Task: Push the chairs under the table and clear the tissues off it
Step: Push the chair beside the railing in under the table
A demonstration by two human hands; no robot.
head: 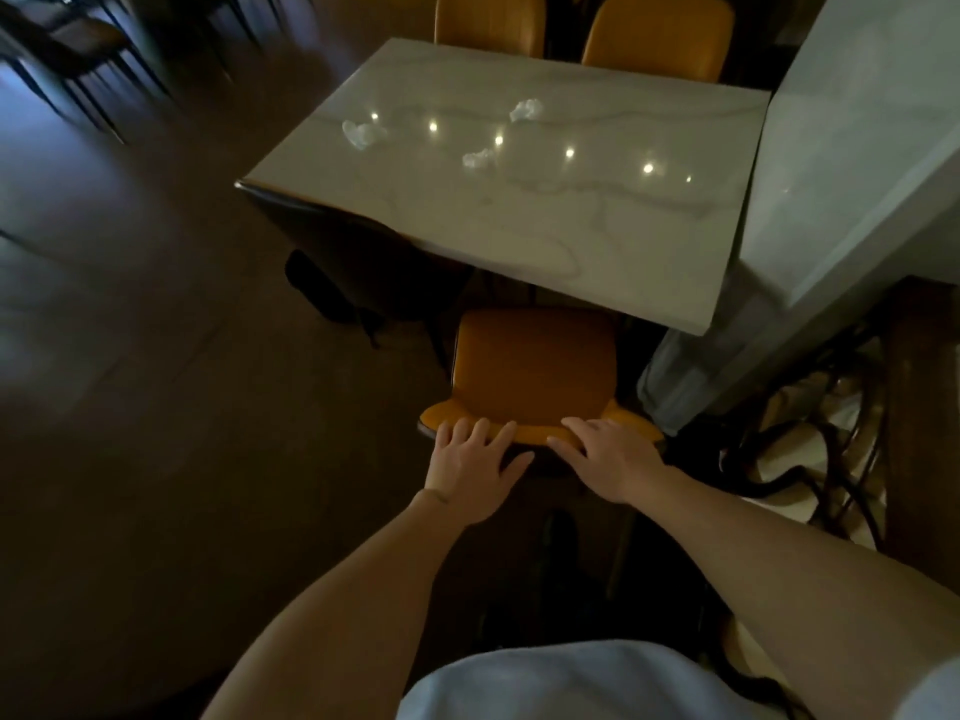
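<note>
An orange chair stands at the near edge of a pale marble-look table, its seat partly under the top. My left hand and my right hand both rest on the top of its backrest, fingers spread over the edge. Three crumpled white tissues lie on the table: one at the left, one in the middle, one further back. A dark chair sits tucked at the table's left corner.
Two more orange chairs stand at the table's far side. A white pillar or counter rises on the right, with dark cables on the floor below it. Dark chairs stand at the far left on brown floor.
</note>
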